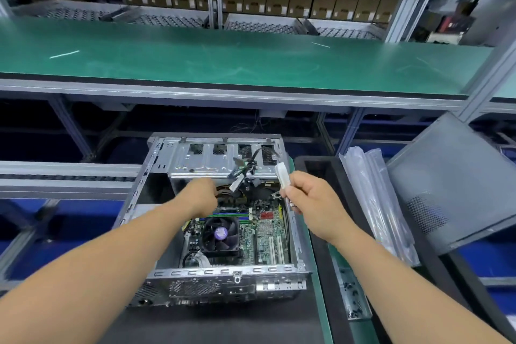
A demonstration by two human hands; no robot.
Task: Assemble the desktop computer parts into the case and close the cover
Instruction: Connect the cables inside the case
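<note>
Case (156, 176) open, cover off. Right hand (310, 201) pinches white connector (282, 174) clear of board; left hand (202, 193) reaches among cables (245, 167), grip hidden.

I see the open computer case (223, 220) lying on the desk (321, 301), its motherboard (265, 234) and CPU fan (220, 234) exposed. My left hand (199, 194) reaches into the cables (245, 167) near the drive cage (206, 159). My right hand (310, 198) pinches a white connector (282, 174) above the case's right edge.
</note>
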